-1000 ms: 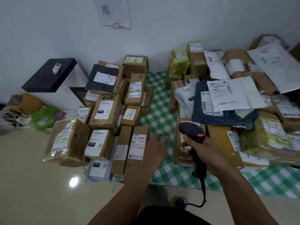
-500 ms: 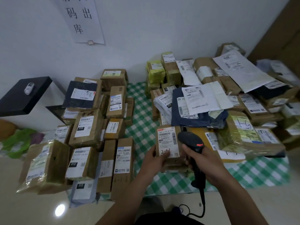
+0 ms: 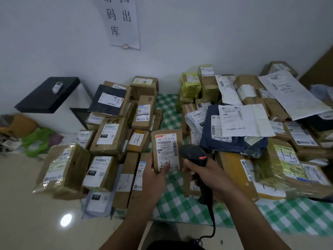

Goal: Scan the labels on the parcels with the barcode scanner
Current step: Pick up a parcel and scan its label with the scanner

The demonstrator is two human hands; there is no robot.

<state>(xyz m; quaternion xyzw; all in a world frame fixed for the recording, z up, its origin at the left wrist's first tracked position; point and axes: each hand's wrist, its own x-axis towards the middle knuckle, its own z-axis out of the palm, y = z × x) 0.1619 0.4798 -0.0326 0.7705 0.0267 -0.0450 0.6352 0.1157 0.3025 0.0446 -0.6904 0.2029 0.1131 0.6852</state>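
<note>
A small brown parcel with a white barcode label facing me is raised above the green checked cloth. My left hand grips its lower end, thumb across the label's bottom. My right hand holds the black barcode scanner by its handle, head right beside the parcel's right edge, a red light on its back. The scanner's cord hangs down toward me.
A pile of labelled brown boxes lies left of the cloth. A larger heap of boxes, bags and a dark blue bag fills the right. A black shelf stands far left. The white wall carries a paper sign.
My left hand took the small parcel from the right pile's front and lifted it up and leftward over the cloth. The scanner stayed in my right hand. The view tilted up.
</note>
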